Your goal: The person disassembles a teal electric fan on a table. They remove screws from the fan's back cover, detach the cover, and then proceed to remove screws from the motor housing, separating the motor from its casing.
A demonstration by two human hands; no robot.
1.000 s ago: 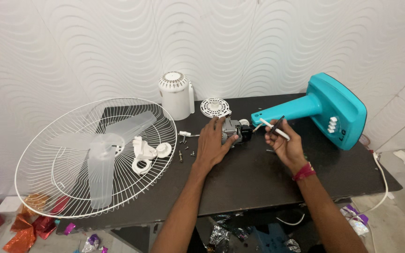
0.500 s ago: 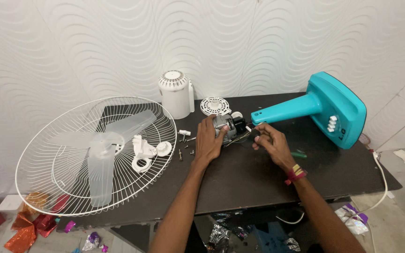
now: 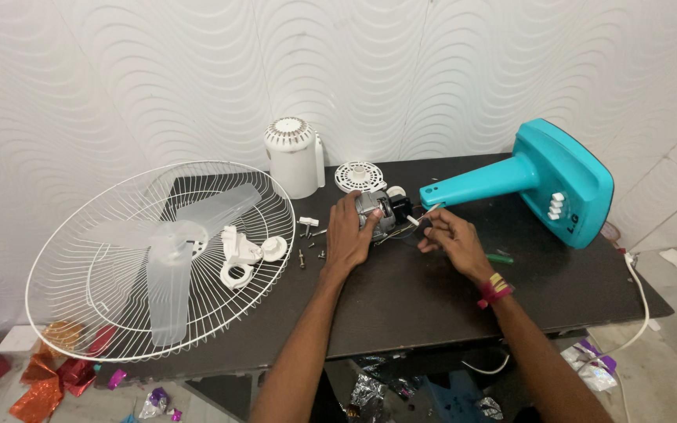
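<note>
A small fan motor (image 3: 382,208) with wires sits mid-table on the dark table (image 3: 401,298). My left hand (image 3: 349,232) grips the motor from its left side. My right hand (image 3: 446,237) is just right of the motor, fingers pinched on thin wires (image 3: 423,217) coming off it. A green screwdriver (image 3: 500,258) lies on the table beside my right wrist. The teal fan stand (image 3: 534,182) lies on its side, its neck pointing at the motor.
A white wire fan guard (image 3: 103,258) with a clear blade (image 3: 168,251) overhangs the table's left edge. White plastic fittings (image 3: 246,254), loose screws (image 3: 311,243), a white motor cover (image 3: 295,155) and a round white grille (image 3: 354,175) lie nearby. Foil scraps litter the floor.
My right hand has put down the screwdriver it held and moved left to the motor's wires. The screwdriver now lies on the table. My left hand stays on the motor.
</note>
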